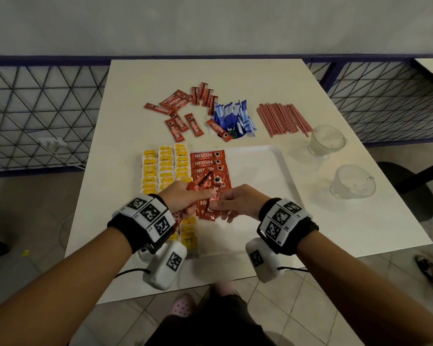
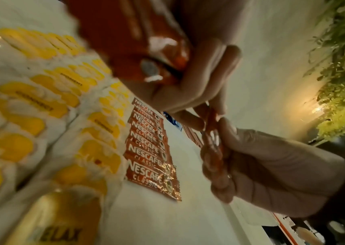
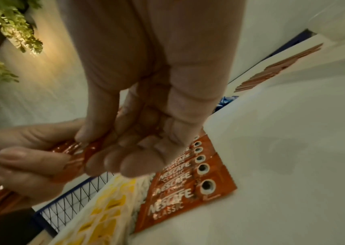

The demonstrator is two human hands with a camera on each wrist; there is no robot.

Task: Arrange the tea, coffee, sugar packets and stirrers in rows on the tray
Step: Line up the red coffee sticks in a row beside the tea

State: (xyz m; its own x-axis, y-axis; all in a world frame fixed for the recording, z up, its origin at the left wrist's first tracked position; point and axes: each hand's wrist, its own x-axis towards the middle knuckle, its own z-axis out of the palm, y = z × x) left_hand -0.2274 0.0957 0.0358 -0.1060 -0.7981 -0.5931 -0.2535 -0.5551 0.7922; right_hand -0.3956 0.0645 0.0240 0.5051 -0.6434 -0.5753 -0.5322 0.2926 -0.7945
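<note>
Holding a bunch of coffee sachets (image 1: pixel 200 183) in the left hand (image 1: pixel 183 197), fingers curled round them, long axes running up and away over the tray (image 1: pixel 273 171). Pinching one sachet out of the bunch with the right hand (image 1: pixel 235 202), fingertips closed on it. Hovering both hands just above the near end of the coffee row (image 1: pixel 206 162), beside the tea bags (image 1: pixel 165 168); next slot probably directly below the right hand.

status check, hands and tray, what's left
Left hand grips a bunch of coffee sachets; right hand pinches one from it. Tray holds tea rows, one coffee row. Sugar packets, stirrers not yet placed. Nothing blocking.
</note>
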